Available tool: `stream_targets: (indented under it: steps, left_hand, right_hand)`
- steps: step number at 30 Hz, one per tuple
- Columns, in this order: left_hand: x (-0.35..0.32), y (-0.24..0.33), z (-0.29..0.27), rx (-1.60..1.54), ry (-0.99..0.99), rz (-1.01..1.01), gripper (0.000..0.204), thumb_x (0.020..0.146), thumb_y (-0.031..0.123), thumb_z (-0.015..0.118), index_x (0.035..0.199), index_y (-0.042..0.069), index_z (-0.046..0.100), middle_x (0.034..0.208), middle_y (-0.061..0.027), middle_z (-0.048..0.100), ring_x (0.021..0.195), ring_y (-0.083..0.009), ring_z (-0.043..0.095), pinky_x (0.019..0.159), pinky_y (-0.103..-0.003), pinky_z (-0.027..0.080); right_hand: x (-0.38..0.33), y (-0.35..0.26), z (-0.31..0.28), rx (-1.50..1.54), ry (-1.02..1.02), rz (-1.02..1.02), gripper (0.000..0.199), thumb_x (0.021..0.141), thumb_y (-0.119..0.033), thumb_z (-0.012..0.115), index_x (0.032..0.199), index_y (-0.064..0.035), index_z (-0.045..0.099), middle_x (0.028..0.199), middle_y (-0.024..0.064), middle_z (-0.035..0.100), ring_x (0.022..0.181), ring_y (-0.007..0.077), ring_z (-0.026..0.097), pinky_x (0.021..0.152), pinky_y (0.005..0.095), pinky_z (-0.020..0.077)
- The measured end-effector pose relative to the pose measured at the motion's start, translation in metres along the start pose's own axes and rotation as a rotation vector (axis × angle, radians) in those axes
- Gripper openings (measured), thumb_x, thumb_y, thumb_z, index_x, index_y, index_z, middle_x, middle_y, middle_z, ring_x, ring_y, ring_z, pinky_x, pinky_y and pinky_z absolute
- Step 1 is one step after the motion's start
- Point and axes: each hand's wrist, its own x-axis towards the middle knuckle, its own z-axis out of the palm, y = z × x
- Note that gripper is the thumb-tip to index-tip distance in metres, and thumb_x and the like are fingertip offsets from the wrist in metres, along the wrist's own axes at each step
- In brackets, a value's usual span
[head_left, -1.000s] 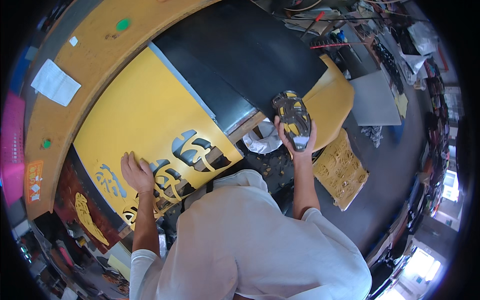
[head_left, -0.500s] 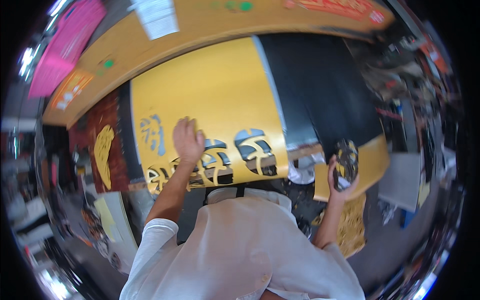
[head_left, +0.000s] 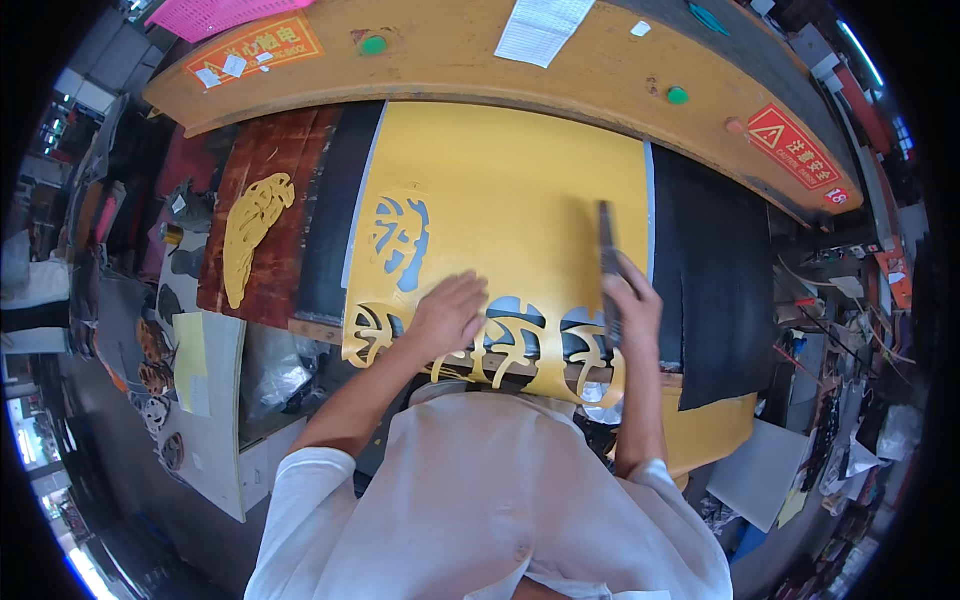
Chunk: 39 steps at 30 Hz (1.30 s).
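Note:
A yellow sheet lies spread over the work surface, with curved shapes cut through it along its near edge and at its left. My left hand rests flat on the sheet between the cut-outs, fingers stretched forward. Over the sheet's right part, my right hand grips a dark cutting die, which is turned edge-on and blurred by motion. Part of the die is hidden behind the fingers. A stack of cut yellow pieces sits on the reddish-brown board to the left.
An orange-yellow machine beam with green buttons spans the far side. Black mat shows at the right, and more yellow material hangs below it. A pale side table with several dies stands at the near left.
My right hand has brought the cutting die leftward from beyond the sheet's right side to over it, turning it edge-on. My left hand stays on the sheet. The head view has shifted.

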Motion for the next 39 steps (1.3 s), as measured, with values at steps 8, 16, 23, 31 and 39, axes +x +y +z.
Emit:
stream_targets:
  steps: [8,16,23,31,39]
  left_hand:
    - [-0.067,0.007,-0.043,-0.249,0.145,-0.137,0.014,0.09,0.009,0.075,0.1,0.0,0.079,0.115,-0.0143,0.077,0.124,-0.0344,0.069,0.108,-0.044,0.055]
    - [-0.073,-0.048,-0.055,-0.189,0.423,-0.324,0.01,0.089,0.0,0.071,0.098,-0.003,0.075,0.107,-0.0148,0.075,0.107,-0.0358,0.07,0.095,-0.045,0.057]
    - [-0.089,-0.07,-0.054,-0.004,0.459,-0.345,0.022,0.091,0.004,0.07,0.113,0.003,0.075,0.135,-0.0153,0.066,0.129,-0.0418,0.058,0.11,-0.051,0.048]
    - [-0.118,-0.077,-0.052,0.073,0.475,-0.565,0.031,0.094,0.006,0.069,0.125,0.003,0.072,0.142,-0.0211,0.059,0.133,-0.0458,0.054,0.112,-0.055,0.044]
    - [-0.14,-0.088,-0.047,0.18,0.452,-0.6,0.031,0.098,0.015,0.065,0.126,0.002,0.067,0.127,-0.0175,0.069,0.121,-0.0415,0.062,0.105,-0.052,0.045]
  right_hand:
    - [0.066,0.04,0.166,-0.741,-0.141,-0.701,0.043,0.079,-0.012,0.079,0.121,-0.0074,0.079,0.132,0.0176,0.071,0.121,0.0385,0.065,0.106,0.0458,0.0542]
    - [0.082,-0.008,0.175,-1.102,-0.084,-0.692,0.052,0.084,-0.033,0.079,0.131,-0.0101,0.075,0.141,0.0277,0.063,0.13,0.0466,0.058,0.112,0.0528,0.0481]
    - [0.052,0.045,0.223,-1.221,-0.185,-0.591,0.073,0.074,-0.043,0.086,0.14,-0.0149,0.07,0.159,0.023,0.043,0.142,0.0481,0.042,0.113,0.0606,0.0417]
    - [0.045,0.036,0.253,-1.102,-0.075,-0.401,0.067,0.072,-0.039,0.085,0.134,-0.0156,0.072,0.154,0.0191,0.047,0.134,0.0451,0.046,0.11,0.0596,0.0438]
    - [0.046,0.046,0.235,-0.788,-0.121,-0.387,0.06,0.084,-0.034,0.084,0.136,-0.007,0.07,0.156,0.026,0.047,0.138,0.0454,0.051,0.116,0.05,0.0445]
